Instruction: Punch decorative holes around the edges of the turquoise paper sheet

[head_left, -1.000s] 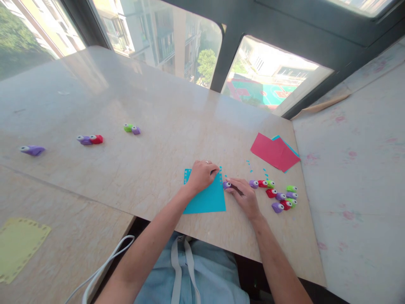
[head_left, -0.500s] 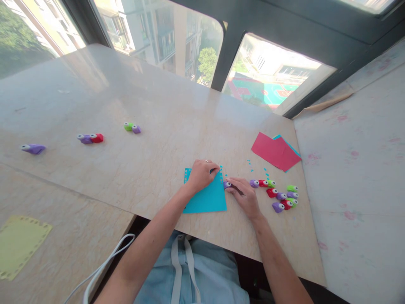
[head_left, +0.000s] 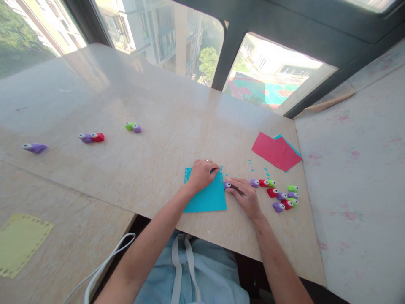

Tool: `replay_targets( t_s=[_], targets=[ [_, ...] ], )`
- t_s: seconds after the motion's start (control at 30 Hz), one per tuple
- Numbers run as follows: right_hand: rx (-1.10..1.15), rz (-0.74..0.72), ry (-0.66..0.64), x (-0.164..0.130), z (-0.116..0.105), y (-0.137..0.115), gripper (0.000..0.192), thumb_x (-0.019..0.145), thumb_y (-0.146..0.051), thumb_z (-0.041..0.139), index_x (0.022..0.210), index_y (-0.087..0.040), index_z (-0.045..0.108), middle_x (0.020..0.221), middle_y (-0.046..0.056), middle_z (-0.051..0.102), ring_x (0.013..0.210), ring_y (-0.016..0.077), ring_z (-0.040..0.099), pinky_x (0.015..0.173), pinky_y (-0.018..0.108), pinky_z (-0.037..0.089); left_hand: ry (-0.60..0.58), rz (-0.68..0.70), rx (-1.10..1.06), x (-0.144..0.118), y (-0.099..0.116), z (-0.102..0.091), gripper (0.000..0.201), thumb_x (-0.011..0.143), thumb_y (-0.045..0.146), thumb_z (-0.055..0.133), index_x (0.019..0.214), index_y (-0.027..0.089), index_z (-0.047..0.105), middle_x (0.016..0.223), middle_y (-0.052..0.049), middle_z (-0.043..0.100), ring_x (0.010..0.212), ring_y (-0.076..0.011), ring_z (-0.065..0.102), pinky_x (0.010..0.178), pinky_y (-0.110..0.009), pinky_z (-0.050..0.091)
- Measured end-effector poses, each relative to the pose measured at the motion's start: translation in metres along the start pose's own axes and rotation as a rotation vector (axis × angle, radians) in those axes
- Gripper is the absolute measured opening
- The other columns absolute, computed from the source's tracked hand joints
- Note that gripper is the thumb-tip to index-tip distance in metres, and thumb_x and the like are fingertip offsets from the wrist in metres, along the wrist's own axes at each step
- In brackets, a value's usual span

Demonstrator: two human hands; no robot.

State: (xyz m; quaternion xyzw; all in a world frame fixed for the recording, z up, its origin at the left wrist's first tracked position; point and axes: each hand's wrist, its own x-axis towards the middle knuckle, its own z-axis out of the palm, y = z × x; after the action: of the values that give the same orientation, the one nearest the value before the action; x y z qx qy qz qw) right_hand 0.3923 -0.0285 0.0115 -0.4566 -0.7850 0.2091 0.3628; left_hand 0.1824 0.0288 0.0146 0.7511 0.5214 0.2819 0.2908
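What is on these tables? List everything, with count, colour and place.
square blue paper sheet: one, punched holes along far edge, near table edge, under left hand.
small purple paper punch: one, at sheet's right edge, under right hand.
cluster of small plastic punches: about nine, purple, red, green, right of hands.
blue paper bits: several, beyond the cluster.
red and blue paper sheets: stacked, far right.
scattered punches: five, far left.
yellow punched sheet: one, near left.
left hand: pressing sheet.
right hand: on purple punch.
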Motion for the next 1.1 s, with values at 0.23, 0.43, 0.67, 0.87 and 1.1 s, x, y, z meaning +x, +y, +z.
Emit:
replay_targets(
  t_s=[0.23, 0.43, 0.67, 0.87, 1.1],
  targets=[
    [0.003, 0.022, -0.012, -0.001, 0.0, 0.001, 0.025, 0.09, -0.033, 0.066, 0.113, -0.026, 0.072, 0.109, 0.008, 0.072, 0.101, 0.0224, 0.066, 0.088, 0.04, 0.054, 0.0, 0.003, 0.022, -0.001, -0.001, 0.001, 0.023, 0.092, 0.028, 0.053, 0.093, 0.023, 0.075, 0.092, -0.004, 0.074, 0.092, -0.0176, 0.065, 0.089, -0.033, 0.042],
    [0.008, 0.016, -0.023, 0.0, 0.0, -0.001, 0.025, 0.09, -0.032, 0.065, 0.114, -0.027, 0.073, 0.108, 0.008, 0.072, 0.098, 0.0223, 0.066, 0.086, 0.04, 0.054, 0.005, -0.002, 0.021, -0.001, -0.001, 0.002, 0.023, 0.092, 0.029, 0.053, 0.092, 0.024, 0.075, 0.091, -0.004, 0.073, 0.092, -0.0174, 0.065, 0.09, -0.034, 0.043],
    [0.019, -0.041, -0.035, -0.001, 0.001, -0.002, 0.031, 0.09, -0.026, 0.066, 0.12, -0.029, 0.07, 0.106, 0.006, 0.071, 0.097, 0.0205, 0.066, 0.084, 0.038, 0.054, -0.019, -0.04, 0.006, 0.001, 0.004, -0.002, 0.022, 0.09, 0.027, 0.055, 0.091, 0.023, 0.076, 0.093, -0.005, 0.075, 0.091, -0.0176, 0.066, 0.09, -0.034, 0.045],
    [-0.011, -0.023, -0.038, -0.001, 0.001, -0.002, 0.028, 0.09, -0.029, 0.066, 0.118, -0.028, 0.071, 0.105, 0.007, 0.071, 0.095, 0.0211, 0.066, 0.083, 0.039, 0.054, -0.046, -0.086, -0.003, 0.005, 0.007, -0.004, 0.021, 0.088, 0.025, 0.057, 0.094, 0.023, 0.077, 0.098, -0.005, 0.075, 0.093, -0.0177, 0.067, 0.091, -0.032, 0.049],
    [-0.002, -0.01, -0.023, 0.0, 0.0, -0.005, 0.027, 0.089, -0.03, 0.067, 0.116, -0.027, 0.072, 0.103, 0.008, 0.072, 0.093, 0.021, 0.066, 0.082, 0.038, 0.055, -0.077, -0.147, 0.026, 0.011, 0.011, -0.003, 0.021, 0.086, 0.026, 0.058, 0.092, 0.024, 0.078, 0.097, -0.006, 0.076, 0.094, -0.0197, 0.069, 0.092, -0.034, 0.05]
  ],
)
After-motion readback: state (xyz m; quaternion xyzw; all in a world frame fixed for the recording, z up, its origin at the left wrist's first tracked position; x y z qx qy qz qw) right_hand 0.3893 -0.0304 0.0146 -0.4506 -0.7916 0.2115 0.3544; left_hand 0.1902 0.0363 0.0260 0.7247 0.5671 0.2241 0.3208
